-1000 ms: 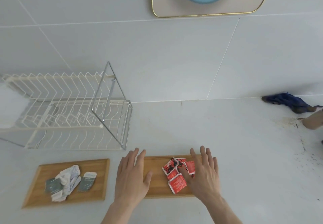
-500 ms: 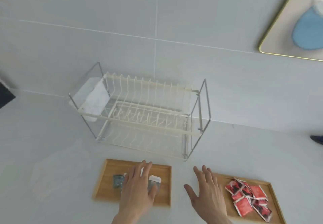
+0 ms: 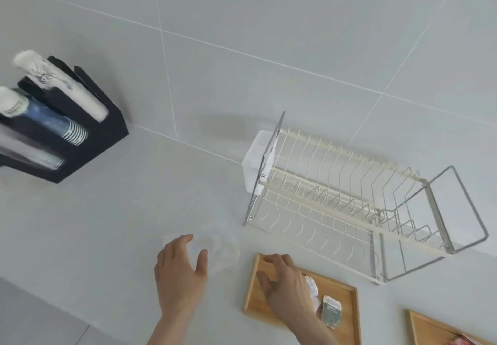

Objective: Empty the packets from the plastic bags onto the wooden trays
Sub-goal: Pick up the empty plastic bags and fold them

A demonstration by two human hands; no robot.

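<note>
Head view: the left hand [image 3: 178,272], grip spread open and empty, hovers over a crumpled clear plastic bag [image 3: 217,247] on the pale grey worktop [image 3: 94,237], lower centre of the frame. The right hand [image 3: 285,282], fingers loosely spread and holding nothing, lies above the rectangular wooden tray [image 3: 347,301] with its white and grey-green packets [image 3: 332,309]. A second wooden tray [image 3: 422,326] with red packets [image 3: 460,341] sits at the lower right corner. A white wire dish rack [image 3: 349,199] stands right of centre; a black cup dispenser [image 3: 88,140] occupies the upper left.
</note>
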